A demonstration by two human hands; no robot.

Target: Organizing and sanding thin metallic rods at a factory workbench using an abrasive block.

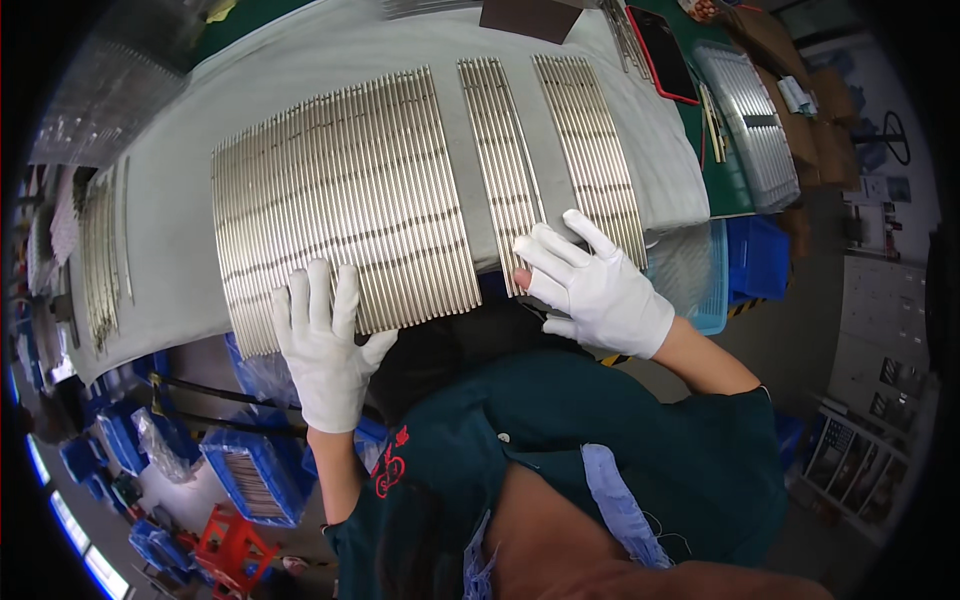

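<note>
Three groups of thin, shiny metal rods lie side by side on a white cloth (pixel 180 220). My left hand (pixel 325 350), in a white glove, rests with outstretched fingers on the near ends of the wide left group of rods (pixel 340 200). Near the lower ends of the narrow middle group of rods (pixel 492 140) is my right hand (pixel 605 300), also gloved, its fingers spread and one bare fingertip showing. Some of its fingers reach over the right group of rods (pixel 590 130). One rod on the middle group's right side slants slightly away from the others.
A phone with a red case (pixel 662 55) lies at the far right, near a clear plastic tray (pixel 748 120). A brown box (pixel 530 18) sits at the back. More thin rods (pixel 100 265) lie at far left. Blue bins (pixel 755 258) stand below the table, with a red stool (pixel 232 550) lower left.
</note>
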